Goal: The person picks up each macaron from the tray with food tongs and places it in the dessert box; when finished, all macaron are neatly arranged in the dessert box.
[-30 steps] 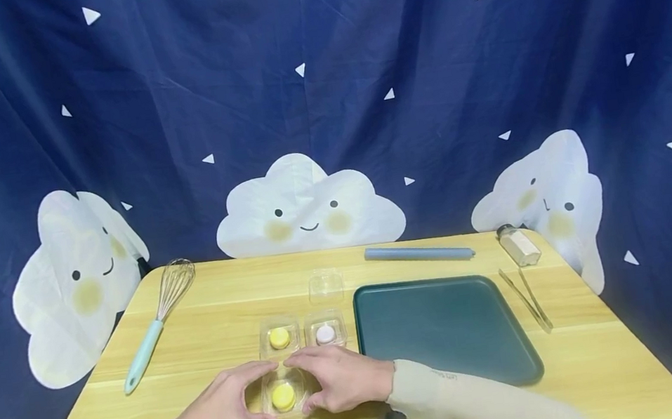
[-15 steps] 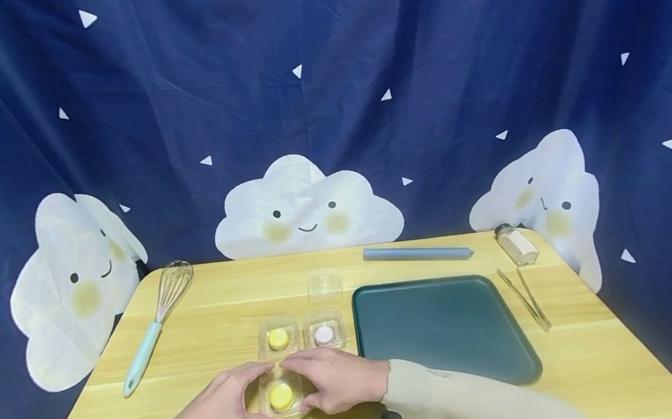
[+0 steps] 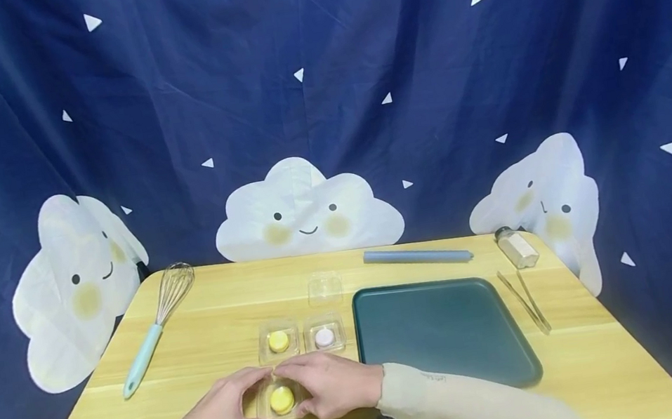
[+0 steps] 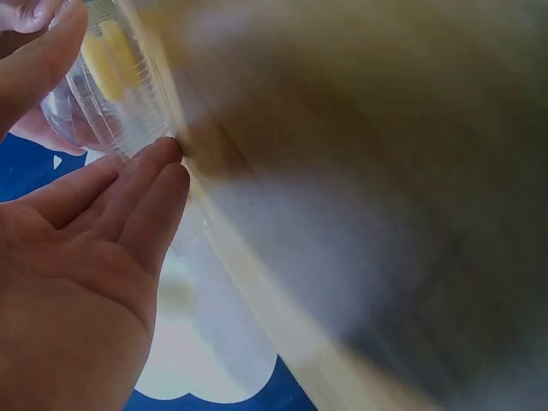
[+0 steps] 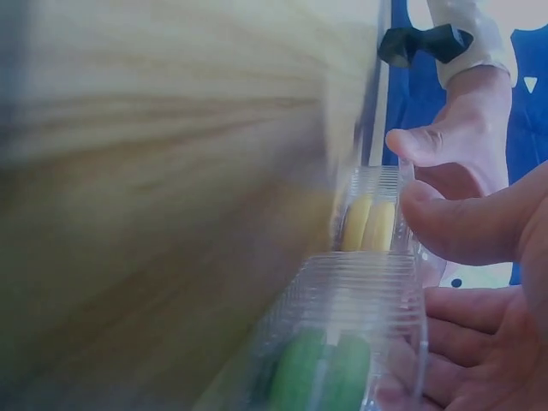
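Low in the head view, a clear plastic box [image 3: 265,406] with a yellow macaron [image 3: 282,400] lies between both hands. My left hand [image 3: 216,413] grips its left side, thumb at the near edge and fingers at the far edge. From the right, my right hand [image 3: 334,385] holds it the same way, the fingertips of both hands nearly meeting. The yellow macaron [image 4: 116,60] shows edge-on in the left wrist view. In the right wrist view, another clear box [image 5: 360,278] with a green macaron [image 5: 300,372] stands by the right hand; the hand hides it in the head view.
Just behind sit clear boxes holding a yellow macaron [image 3: 278,341] and a pale macaron [image 3: 324,338], with a clear plastic piece [image 3: 324,289] farther back. Around them lie a dark green tray [image 3: 442,337], whisk [image 3: 156,325], blue-grey rod [image 3: 418,255], jar [image 3: 517,248] and tongs [image 3: 527,305].
Both hands have shifted slightly to the left, their fingertips now closer together at the far edge. The box between them has turned a little. Other things on the table stay put.
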{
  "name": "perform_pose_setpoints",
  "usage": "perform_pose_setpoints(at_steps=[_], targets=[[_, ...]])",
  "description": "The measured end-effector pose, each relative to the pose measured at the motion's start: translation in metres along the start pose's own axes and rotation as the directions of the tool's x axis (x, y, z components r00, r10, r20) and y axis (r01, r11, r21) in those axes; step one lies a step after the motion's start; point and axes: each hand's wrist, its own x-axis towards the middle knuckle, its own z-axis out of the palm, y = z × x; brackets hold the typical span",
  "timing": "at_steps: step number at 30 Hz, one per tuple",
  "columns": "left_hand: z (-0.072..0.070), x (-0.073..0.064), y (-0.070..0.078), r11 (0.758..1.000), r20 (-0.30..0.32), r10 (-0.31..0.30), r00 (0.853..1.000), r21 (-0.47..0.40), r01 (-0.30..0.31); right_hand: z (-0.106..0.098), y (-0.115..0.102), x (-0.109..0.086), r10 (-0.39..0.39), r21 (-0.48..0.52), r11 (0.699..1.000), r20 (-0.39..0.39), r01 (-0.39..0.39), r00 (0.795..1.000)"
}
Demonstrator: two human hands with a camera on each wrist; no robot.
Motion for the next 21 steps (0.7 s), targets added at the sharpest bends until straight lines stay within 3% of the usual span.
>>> perform_pose_setpoints(at_steps=[8,15,21], targets=[[-0.0023,0.0009,0.0010,0.996,-0.016,0.011,1.000,0.085,-0.010,-0.0018,-0.0013,0.0027,0.031,0.050,0.998,0.038,-0.033,0.999],[-0.0039,0.0003,0.0004,0.998,-0.010,0.006,1.000,0.058,-0.006,-0.0033,-0.0015,0.0043,0.063,0.078,0.995,0.063,-0.068,0.996],[-0.0059,-0.0004,0.0000,0.997,-0.022,0.009,1.000,0.076,-0.007,-0.0046,-0.0016,0.0031,0.082,0.050,0.995,0.032,-0.083,0.996]])
